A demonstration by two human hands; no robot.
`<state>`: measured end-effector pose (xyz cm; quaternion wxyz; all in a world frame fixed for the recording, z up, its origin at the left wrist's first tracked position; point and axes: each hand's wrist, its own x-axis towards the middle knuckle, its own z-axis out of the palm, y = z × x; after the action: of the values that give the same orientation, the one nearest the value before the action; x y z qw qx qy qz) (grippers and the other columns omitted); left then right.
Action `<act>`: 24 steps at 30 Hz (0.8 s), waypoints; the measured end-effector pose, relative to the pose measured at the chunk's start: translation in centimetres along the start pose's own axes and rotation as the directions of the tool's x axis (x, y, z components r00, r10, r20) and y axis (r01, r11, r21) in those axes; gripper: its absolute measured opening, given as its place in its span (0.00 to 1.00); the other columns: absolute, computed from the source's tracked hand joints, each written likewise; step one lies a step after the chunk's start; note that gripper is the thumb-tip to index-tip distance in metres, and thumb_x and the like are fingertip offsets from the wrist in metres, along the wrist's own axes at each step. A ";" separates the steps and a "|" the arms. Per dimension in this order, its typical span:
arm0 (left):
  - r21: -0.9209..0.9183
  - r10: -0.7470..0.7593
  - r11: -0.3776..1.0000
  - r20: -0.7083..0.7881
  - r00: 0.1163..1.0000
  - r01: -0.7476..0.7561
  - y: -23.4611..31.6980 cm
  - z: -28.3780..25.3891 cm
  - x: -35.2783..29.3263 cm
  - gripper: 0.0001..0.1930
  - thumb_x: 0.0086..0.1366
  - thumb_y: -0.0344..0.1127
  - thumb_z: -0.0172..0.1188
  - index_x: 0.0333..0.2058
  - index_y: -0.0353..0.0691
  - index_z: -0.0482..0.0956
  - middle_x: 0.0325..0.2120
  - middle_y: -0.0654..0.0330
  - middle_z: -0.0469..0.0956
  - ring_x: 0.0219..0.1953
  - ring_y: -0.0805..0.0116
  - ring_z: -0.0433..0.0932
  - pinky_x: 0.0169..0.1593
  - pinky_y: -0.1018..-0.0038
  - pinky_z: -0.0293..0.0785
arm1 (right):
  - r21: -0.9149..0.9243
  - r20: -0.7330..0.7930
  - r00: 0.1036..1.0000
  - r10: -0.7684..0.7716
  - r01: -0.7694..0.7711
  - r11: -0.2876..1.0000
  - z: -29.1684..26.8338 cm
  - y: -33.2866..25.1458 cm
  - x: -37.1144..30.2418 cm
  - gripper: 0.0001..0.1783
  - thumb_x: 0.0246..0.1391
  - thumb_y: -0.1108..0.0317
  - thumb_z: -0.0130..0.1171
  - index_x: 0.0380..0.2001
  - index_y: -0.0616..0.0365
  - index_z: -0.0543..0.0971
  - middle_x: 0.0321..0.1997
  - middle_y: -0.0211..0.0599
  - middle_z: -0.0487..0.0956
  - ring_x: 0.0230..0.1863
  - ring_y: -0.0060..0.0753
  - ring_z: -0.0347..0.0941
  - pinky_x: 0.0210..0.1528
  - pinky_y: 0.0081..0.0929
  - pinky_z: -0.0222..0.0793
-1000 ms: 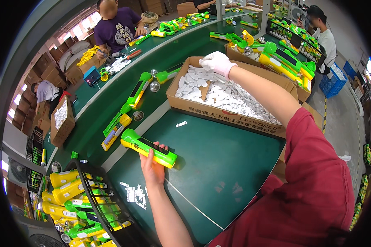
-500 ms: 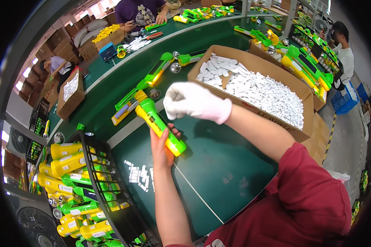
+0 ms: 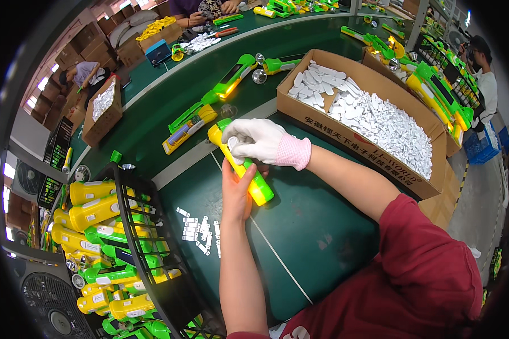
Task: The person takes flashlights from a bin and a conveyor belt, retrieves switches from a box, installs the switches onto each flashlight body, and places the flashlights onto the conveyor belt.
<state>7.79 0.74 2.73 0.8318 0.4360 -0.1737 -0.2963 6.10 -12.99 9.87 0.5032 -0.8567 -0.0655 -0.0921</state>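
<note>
A yellow and green flashlight (image 3: pixel 260 189) lies slantwise in my bare left hand (image 3: pixel 236 192), whose fingers wrap round its body. Over its upper part is my right hand (image 3: pixel 255 141) in a white glove with a pink cuff. The gloved fingers pinch a small white plastic piece (image 3: pixel 232 143) against the flashlight's side; the glove covers part of it. Small white plastic parts (image 3: pixel 195 229) are laid out on the green table (image 3: pixel 305 243), left of my left forearm.
A cardboard box (image 3: pixel 350 133) of white plastic pieces stands at the right. Flashlight halves (image 3: pixel 189 129) lie on the conveyor belt (image 3: pixel 147 130) beyond. A black basket (image 3: pixel 147 248) full of flashlights is at the left. Co-workers (image 3: pixel 198 14) sit or stand farther off.
My gloved right hand has come down onto the flashlight with the white piece. The flashlight and my left hand have shifted slightly right in the picture, as has the whole scene.
</note>
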 end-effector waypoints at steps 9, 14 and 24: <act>0.006 0.011 1.000 0.042 0.999 -0.011 -0.2 -0.5 -0.1 0.24 0.62 0.31 0.51 0.55 0.39 0.54 0.47 0.52 0.68 0.45 0.57 0.74 0.49 0.63 0.71 | -0.065 0.144 0.990 -0.009 0.018 0.998 -1.0 -1.0 0.0 0.15 0.50 0.66 0.48 0.41 0.58 0.70 0.27 0.35 0.73 0.30 0.28 0.73 0.28 0.22 0.70; -0.004 0.001 1.000 0.034 0.999 -0.001 -0.2 -0.4 -0.2 0.24 0.62 0.31 0.50 0.56 0.40 0.54 0.48 0.52 0.68 0.46 0.56 0.73 0.51 0.62 0.70 | -0.146 0.175 0.979 -0.107 0.133 0.980 -1.2 -0.7 0.3 0.14 0.51 0.66 0.46 0.41 0.58 0.70 0.26 0.33 0.73 0.27 0.28 0.72 0.24 0.24 0.71; 0.051 0.046 0.998 -0.007 0.999 -0.046 -0.6 -0.6 -0.2 0.24 0.62 0.33 0.52 0.55 0.44 0.54 0.44 0.57 0.68 0.40 0.66 0.73 0.43 0.70 0.72 | -0.314 0.063 0.972 -0.226 0.234 0.920 0.1 -0.1 -0.1 0.15 0.43 0.66 0.54 0.39 0.54 0.72 0.38 0.41 0.72 0.38 0.46 0.72 0.42 0.35 0.68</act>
<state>7.74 0.97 1.88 0.8279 0.4538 -0.1879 -0.2709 5.95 -12.89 9.92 0.3429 -0.9142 -0.1561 -0.1491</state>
